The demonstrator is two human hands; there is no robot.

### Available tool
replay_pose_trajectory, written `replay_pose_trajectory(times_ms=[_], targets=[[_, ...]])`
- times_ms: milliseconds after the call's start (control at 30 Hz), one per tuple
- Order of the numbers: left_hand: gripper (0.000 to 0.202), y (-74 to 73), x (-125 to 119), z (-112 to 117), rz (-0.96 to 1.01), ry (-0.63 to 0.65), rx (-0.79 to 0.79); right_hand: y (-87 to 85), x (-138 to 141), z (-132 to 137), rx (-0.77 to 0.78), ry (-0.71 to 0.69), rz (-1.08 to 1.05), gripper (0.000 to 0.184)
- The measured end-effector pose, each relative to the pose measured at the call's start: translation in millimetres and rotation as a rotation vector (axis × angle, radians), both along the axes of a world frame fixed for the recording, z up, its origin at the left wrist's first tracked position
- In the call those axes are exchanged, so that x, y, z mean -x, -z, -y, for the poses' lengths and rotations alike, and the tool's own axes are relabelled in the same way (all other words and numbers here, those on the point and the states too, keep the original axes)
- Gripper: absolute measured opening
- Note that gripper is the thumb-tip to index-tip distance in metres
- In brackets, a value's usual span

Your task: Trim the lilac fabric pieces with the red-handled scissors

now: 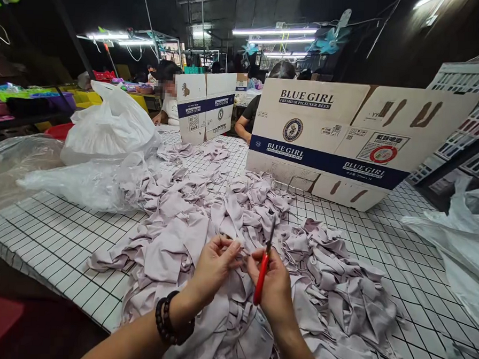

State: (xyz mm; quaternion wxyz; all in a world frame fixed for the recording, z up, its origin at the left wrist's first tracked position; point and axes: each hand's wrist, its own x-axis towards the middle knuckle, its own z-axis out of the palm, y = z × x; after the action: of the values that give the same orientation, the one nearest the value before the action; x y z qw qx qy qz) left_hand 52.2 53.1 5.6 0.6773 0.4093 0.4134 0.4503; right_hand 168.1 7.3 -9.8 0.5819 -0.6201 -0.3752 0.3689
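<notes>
A large heap of pale mauve fabric pieces [180, 240] spreads over the checked table. Above its middle, my left hand [214, 264] pinches a small edge of the pale fabric between thumb and fingers; a dark beaded bracelet circles that wrist. Close on its right, my right hand [272, 280] grips red-handled scissors [261, 277], their dark blades pointing up and away from me. The right thumb and forefinger also meet near the pinched fabric, but whether they hold it too is hard to make out.
Upright cardboard beer-box panels [306, 129] stand across the table's far side, with a smaller box [206, 111] to their left. White plastic bags [109, 124] sit at the left, and another plastic bag [462, 228] lies at the right edge. Co-workers sit behind the boxes.
</notes>
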Motion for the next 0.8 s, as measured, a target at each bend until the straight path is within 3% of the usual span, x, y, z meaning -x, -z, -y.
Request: replay_pose_trajectory(times_ms=[100, 167, 233, 300, 400, 500, 533, 667, 700, 800], targets=[[0.025, -9.9, 2.7, 3.3, -0.206, -0.08, -0.341, -11.3, -18.0, 6.4, -0.005, -0.055, -0.044, 0.04], [0.016, -23.3, 7.8, 4.3, -0.365, -0.095, -0.508, -21.9, -25.8, 11.8, 0.02, -0.188, -0.062, 0.041], [0.011, -39.1, 14.3, 2.6, -0.483, -0.096, -0.598, -29.5, -27.6, 15.9, 0.043, -0.317, -0.019, 0.039], [0.011, -51.8, 21.0, -1.8, -0.546, -0.084, -0.613, -30.6, -24.5, 17.9, 0.039, -0.359, 0.047, 0.035], [0.01, -54.4, 30.6, -7.2, -0.603, -0.064, -0.571, -21.3, -15.3, 18.0, 0.074, -0.342, -0.026, 0.036], [0.018, -35.0, 40.3, 0.9, -0.594, -0.141, -0.506, -11.0, -6.2, 19.9, 0.13, -0.373, -0.219, 0.041], [0.025, -25.9, 43.5, 7.3, -0.566, -0.114, -0.435, -9.2, -3.5, 21.5, 0.13, -0.389, -0.271, 0.041], [0.055, 2.8, 50.6, 37.9, -0.34, 0.356, 0.015, -8.6, 6.5, 30.3, 0.125, -0.444, -0.476, 0.038], [0.057, 5.7, 50.0, 43.5, -0.25, 0.416, 0.083, -8.7, 9.1, 32.6, 0.134, -0.453, -0.546, 0.038], [0.05, 5.6, 42.9, 50.8, 0.079, 0.338, 0.178, -6.9, 17.0, 38.6, 0.188, -0.441, -0.742, 0.034]])
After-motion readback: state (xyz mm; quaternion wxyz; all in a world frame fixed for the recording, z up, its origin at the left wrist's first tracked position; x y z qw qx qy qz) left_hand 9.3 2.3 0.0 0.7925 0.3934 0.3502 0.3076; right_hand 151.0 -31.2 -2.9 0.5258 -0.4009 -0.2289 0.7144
